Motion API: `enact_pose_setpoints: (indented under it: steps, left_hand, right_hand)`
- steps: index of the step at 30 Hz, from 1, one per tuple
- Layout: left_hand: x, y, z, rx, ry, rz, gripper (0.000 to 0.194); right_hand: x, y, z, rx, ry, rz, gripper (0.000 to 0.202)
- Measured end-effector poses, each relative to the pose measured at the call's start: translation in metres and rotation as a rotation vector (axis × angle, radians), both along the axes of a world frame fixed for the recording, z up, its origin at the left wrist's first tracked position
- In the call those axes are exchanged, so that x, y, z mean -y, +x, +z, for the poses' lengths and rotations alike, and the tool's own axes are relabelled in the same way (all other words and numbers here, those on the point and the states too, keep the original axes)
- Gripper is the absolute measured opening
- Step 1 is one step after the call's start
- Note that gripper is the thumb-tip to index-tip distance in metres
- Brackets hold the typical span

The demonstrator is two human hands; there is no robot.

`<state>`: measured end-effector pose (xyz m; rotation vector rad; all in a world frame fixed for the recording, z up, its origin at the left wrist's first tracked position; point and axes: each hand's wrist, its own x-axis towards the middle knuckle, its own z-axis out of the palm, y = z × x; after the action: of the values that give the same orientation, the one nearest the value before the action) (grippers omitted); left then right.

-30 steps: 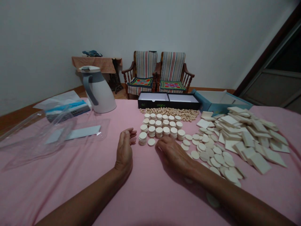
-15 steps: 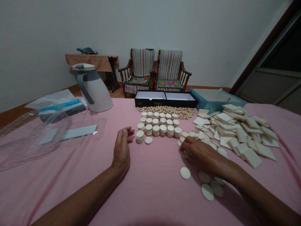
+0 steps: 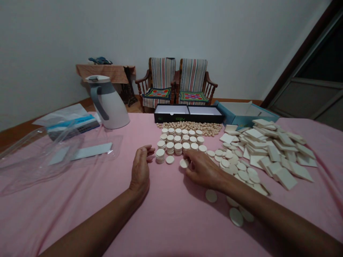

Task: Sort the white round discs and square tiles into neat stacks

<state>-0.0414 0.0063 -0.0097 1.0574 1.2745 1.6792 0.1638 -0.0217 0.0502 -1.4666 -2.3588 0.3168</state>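
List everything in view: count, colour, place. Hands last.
disc stacks: about 19, cream, centre
single disc: one, cream, right of front stack
loose discs: many, cream, right
tiles: many, cream, heaped far right
small pieces: many, tan, behind stacks
black box: one, white inside, behind small pieces
blue box: one, right of black box
jug: one, white and grey, left
carton: one, blue and grey, left
clear plastic packaging: count unclear, left
cloth: one, pink, covering table
armchairs: two, brown, striped covers, by back wall
left hand: one, beside front stack
right hand: one, right of centre, pinching one cream disc
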Motion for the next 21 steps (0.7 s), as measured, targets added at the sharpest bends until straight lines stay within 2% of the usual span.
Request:
enact_pose_setpoints:
  steps: [6,11,16,19,21]
  left_hand:
    - [0.0,-0.001,-0.002,-0.001,0.003,-0.013,0.032]
    - [0.001,-0.001,-0.001,0.009,0.003,-0.021,0.031]
    - [0.002,-0.001,-0.001,-0.01,0.008,-0.026,0.031]
    - [0.001,-0.001,-0.001,-0.01,0.007,-0.017,0.031]
    - [0.0,-0.001,0.0,-0.003,0.004,-0.016,0.031]
  right_hand:
    - [-0.017,-0.041,-0.01,0.058,0.048,-0.079,0.016]
    - [-0.019,-0.051,-0.01,0.099,0.053,-0.135,0.023]
    - [-0.005,-0.024,0.005,0.067,0.041,-0.085,0.019]
    - [0.011,0.008,0.014,0.094,-0.097,0.016,0.009]
    - [0.023,0.029,0.015,0.135,-0.22,0.09,0.014]
